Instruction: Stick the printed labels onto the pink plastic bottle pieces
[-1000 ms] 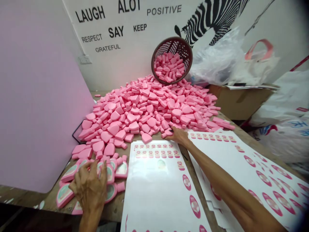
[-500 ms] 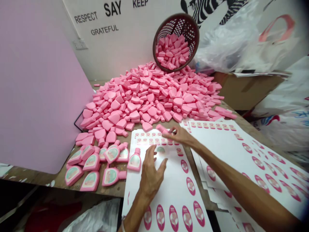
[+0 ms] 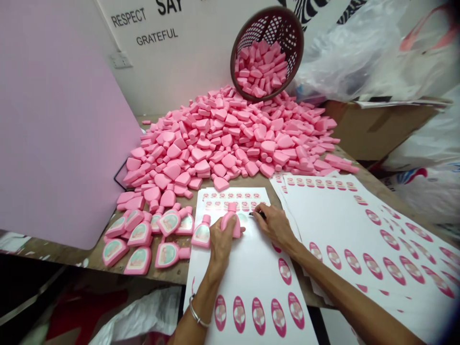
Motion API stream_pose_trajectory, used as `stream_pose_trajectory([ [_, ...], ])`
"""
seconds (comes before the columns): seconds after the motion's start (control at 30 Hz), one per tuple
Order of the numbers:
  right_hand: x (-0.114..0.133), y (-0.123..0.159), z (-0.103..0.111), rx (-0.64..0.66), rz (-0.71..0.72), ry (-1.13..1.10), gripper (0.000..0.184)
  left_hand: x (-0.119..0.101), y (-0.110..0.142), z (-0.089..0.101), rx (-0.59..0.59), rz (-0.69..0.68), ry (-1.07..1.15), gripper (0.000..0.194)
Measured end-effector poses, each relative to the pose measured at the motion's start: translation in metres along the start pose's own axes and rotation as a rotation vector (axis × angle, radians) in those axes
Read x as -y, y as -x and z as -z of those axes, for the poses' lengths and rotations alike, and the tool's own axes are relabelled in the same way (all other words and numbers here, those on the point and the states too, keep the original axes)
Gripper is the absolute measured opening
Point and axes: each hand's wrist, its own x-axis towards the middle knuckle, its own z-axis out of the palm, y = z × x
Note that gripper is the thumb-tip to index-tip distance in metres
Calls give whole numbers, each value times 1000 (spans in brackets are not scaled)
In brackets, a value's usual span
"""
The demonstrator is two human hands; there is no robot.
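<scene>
My left hand [image 3: 221, 242] is closed around a small pink bottle [image 3: 231, 211], held upright over a white sticker sheet [image 3: 247, 273]. My right hand [image 3: 276, 226] pinches a thin dark pointed tool [image 3: 262, 214]; its exact kind is too small to make out. The tool's tip is beside a pale green label [image 3: 243, 219] on the sheet, just right of the bottle. Pink oval stickers and small labels line the sheet's edges. A labelled pink bottle [image 3: 201, 232] lies on the sheet's left side, close to my left hand.
A large heap of pink bottles [image 3: 215, 134] covers the back of the table, below a tipped brown basket [image 3: 298, 52]. Labelled bottles [image 3: 138, 261] lie at the left. More sticker sheets [image 3: 334, 215] are stacked right. A pink panel [image 3: 64, 120] stands left, a cardboard box [image 3: 381, 129] back right.
The pink bottle has passed from my right hand to my left, which was open before. My right hand has come down beside the label with the dark tool.
</scene>
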Motion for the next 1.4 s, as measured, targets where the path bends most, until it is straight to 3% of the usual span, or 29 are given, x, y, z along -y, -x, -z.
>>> stream_pose_trajectory([
  [0.13,5,2,-12,-12,18,54,19,7,-1,-1,45,6,-8,36],
  [0.6,7,-1,-14,-62,55,40,13,8,-4,-2,45,-8,-91,38],
  [0.8,8,4,-11,-189,293,197,18,11,-6,0,64,0,-66,37],
  [0.9,3,4,-10,-206,190,206,17,11,-6,1,65,-8,-69,39],
  [1.03,3,0,-13,-73,88,85,19,10,-5,1,60,-7,-52,40],
  [1.2,5,-7,-17,25,-107,-276,26,10,-5,1,62,-4,-37,41],
  [1.4,7,-10,15,5,-345,-697,37,6,-1,4,72,13,88,46],
])
